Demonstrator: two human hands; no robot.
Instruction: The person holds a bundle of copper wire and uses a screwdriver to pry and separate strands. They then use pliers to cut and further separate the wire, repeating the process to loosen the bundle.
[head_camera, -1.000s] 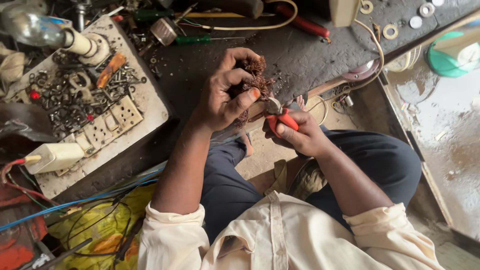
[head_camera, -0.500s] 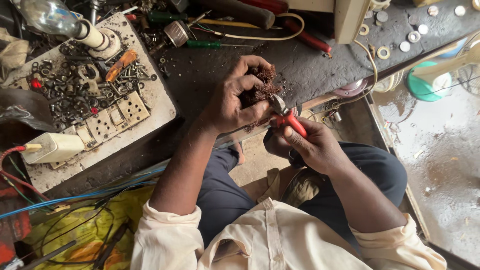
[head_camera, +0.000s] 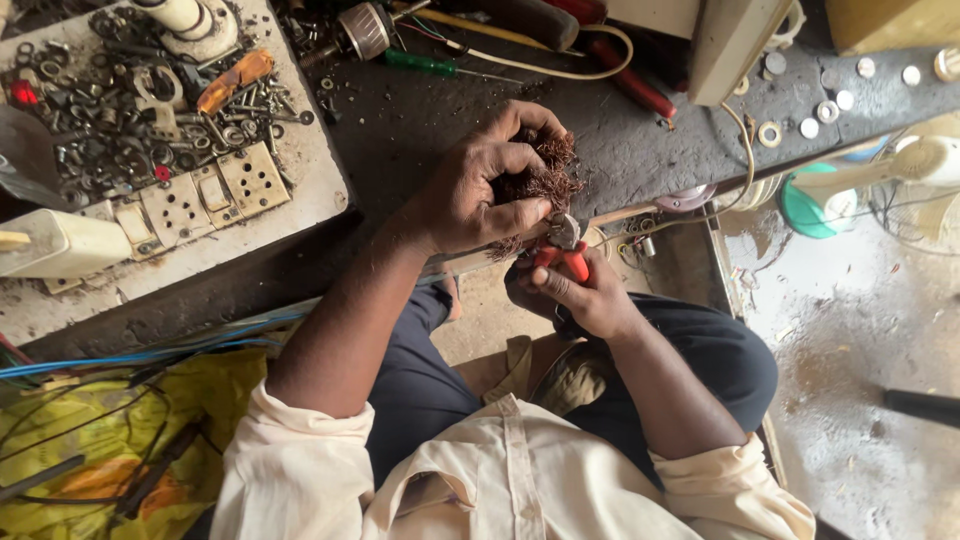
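The left hand (head_camera: 470, 195) clasps a tangle of copper wire (head_camera: 545, 180) above the dark counter (head_camera: 420, 120) — the right hand (head_camera: 585, 295), just below it, closed on red-handled pliers (head_camera: 565, 250) biting the tangle.

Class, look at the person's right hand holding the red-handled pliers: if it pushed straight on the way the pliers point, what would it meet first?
The right hand aims the red-handled pliers up at the tangle of copper wire gripped in the left hand. The wire comes first, probably; the jaws look already at it, though depth is unclear.
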